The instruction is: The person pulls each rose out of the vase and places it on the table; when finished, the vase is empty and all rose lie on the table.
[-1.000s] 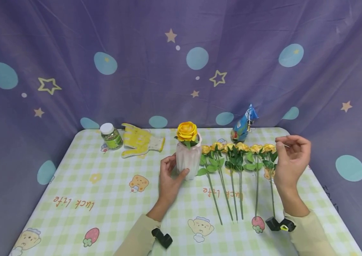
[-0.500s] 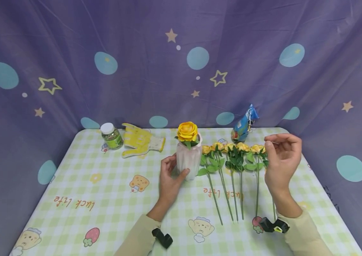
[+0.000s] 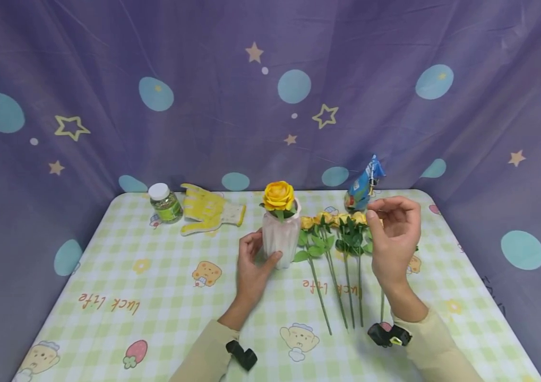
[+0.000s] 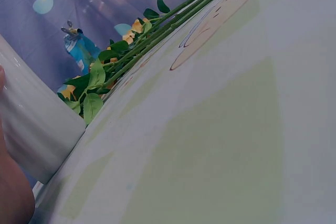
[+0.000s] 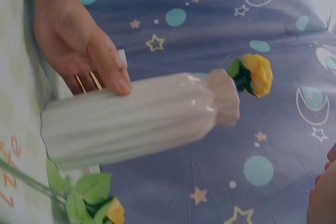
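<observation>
A white ribbed vase (image 3: 282, 241) stands on the table with one yellow rose (image 3: 278, 196) in its mouth. My left hand (image 3: 252, 270) grips the vase's lower part from the left, thumb on its front. In the right wrist view, the vase (image 5: 136, 121) and the left thumb on it show clearly. Several yellow roses (image 3: 317, 250) with green stems lie in a row right of the vase. Above the right end of that row, my right hand (image 3: 396, 244) is raised, fingers loosely bent with nothing visible in them. It hides parts of the rightmost roses.
A yellow-and-white work glove (image 3: 205, 209) and a white-lidded jar (image 3: 166, 203) lie at the back left. Behind the roses stands a blue bag (image 3: 362, 188), its top clipped. A checked cloth (image 3: 179, 307) covers the table; a purple curtain (image 3: 194, 138) rises behind.
My right hand has moved left above the row of roses, passing over the rightmost ones. The left hand, the vase and the rose in it have stayed in place.
</observation>
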{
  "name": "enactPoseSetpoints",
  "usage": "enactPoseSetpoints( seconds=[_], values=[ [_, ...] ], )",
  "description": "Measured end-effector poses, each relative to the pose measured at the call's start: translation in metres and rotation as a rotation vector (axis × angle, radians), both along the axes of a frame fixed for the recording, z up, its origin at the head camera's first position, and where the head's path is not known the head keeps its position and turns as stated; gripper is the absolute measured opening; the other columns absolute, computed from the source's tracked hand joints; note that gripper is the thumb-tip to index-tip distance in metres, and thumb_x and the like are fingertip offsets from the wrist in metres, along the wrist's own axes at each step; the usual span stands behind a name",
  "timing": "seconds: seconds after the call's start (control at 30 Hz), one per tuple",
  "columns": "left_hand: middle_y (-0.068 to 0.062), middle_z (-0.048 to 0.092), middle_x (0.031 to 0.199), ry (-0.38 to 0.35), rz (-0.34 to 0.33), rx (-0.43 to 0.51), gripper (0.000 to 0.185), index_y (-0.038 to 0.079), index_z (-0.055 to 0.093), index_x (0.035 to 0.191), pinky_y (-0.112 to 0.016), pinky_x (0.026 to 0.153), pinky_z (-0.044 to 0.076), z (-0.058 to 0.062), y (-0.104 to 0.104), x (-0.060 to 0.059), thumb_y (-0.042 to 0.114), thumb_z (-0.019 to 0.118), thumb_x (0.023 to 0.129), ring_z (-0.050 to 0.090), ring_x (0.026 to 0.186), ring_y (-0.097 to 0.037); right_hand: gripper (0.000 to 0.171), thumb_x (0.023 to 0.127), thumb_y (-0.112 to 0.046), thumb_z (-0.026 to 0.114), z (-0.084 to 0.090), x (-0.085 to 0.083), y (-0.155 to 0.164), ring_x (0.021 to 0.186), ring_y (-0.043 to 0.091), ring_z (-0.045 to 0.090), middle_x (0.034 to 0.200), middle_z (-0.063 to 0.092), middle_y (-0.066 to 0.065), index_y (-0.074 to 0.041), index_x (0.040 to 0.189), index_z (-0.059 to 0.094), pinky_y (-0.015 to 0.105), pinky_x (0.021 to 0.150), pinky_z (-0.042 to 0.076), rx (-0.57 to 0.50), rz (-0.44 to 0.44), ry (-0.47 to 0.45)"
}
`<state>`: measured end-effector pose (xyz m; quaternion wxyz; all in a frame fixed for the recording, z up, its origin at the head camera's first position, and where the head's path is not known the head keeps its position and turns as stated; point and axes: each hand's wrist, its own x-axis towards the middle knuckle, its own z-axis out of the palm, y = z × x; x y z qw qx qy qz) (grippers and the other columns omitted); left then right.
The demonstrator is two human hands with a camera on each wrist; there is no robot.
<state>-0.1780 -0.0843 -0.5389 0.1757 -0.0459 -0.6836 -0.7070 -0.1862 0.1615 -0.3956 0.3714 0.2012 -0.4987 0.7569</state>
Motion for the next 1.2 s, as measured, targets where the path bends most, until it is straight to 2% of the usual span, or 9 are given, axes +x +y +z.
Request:
enactPoseSetpoints(
  seconds=[0.23, 0.43, 0.57, 0.8, 1.03, 1.2],
  values=[
    [-0.001, 0.056, 0.145, 0.000, 0.007, 0.000, 0.062, 0.010, 0.047, 0.135, -0.048, 0.118, 0.033, -0.001, 0.000, -0.001, 0.013, 0.083, 0.085, 0.050, 0.137, -0.020, 0.028, 0.087, 0.018, 0.062, -0.005, 0.001, -0.018, 0.093, 0.029, 0.064, 0.098, 0.065, 0.017, 0.015, 0.113, 0.051, 0.033, 0.082, 0.052, 0.105, 0.044, -0.005],
    [-0.002, 0.057, 0.144, 0.003, 0.011, -0.010, 0.061, 0.009, 0.047, 0.135, -0.049, 0.117, 0.035, -0.001, 0.001, 0.000, 0.011, 0.083, 0.086, 0.052, 0.136, -0.021, 0.032, 0.090, 0.015, 0.063, -0.016, 0.000, -0.031, 0.091, 0.024, 0.064, 0.099, 0.065, 0.013, 0.017, 0.117, 0.047, 0.029, 0.079, 0.050, 0.233, 0.085, -0.094],
    [-0.002, 0.057, 0.144, 0.004, 0.006, -0.017, 0.062, 0.009, 0.046, 0.136, -0.049, 0.117, 0.035, 0.000, 0.001, 0.000, 0.011, 0.083, 0.086, 0.052, 0.136, -0.022, 0.033, 0.089, 0.016, 0.064, -0.021, -0.001, -0.039, 0.092, 0.022, 0.064, 0.099, 0.065, 0.013, 0.017, 0.117, 0.046, 0.028, 0.078, 0.050, 0.251, 0.111, -0.127],
    [0.000, 0.057, 0.144, -0.009, 0.006, -0.018, 0.062, 0.010, 0.046, 0.136, -0.046, 0.117, 0.035, 0.000, 0.000, 0.000, 0.012, 0.082, 0.087, 0.052, 0.136, -0.019, 0.034, 0.088, 0.015, 0.067, -0.024, -0.001, -0.054, 0.091, 0.022, 0.064, 0.097, 0.065, 0.014, 0.016, 0.116, 0.048, 0.029, 0.079, 0.052, 0.251, 0.147, -0.126],
    [-0.002, 0.056, 0.145, 0.007, 0.006, -0.012, 0.061, 0.009, 0.046, 0.136, -0.048, 0.118, 0.034, -0.001, 0.000, 0.000, 0.011, 0.082, 0.087, 0.051, 0.137, -0.021, 0.033, 0.085, 0.014, 0.071, -0.017, 0.002, -0.075, 0.093, 0.022, 0.063, 0.097, 0.065, 0.015, 0.011, 0.110, 0.050, 0.034, 0.090, 0.044, 0.287, 0.079, -0.144],
    [-0.001, 0.057, 0.144, 0.011, 0.006, -0.017, 0.061, 0.011, 0.046, 0.136, -0.048, 0.117, 0.035, -0.001, 0.000, -0.001, 0.012, 0.082, 0.087, 0.052, 0.136, -0.020, 0.036, 0.084, 0.010, 0.076, -0.012, -0.001, -0.087, 0.098, 0.022, 0.062, 0.099, 0.066, 0.018, 0.008, 0.109, 0.050, 0.035, 0.093, 0.040, 0.298, 0.041, -0.183]
  ],
)
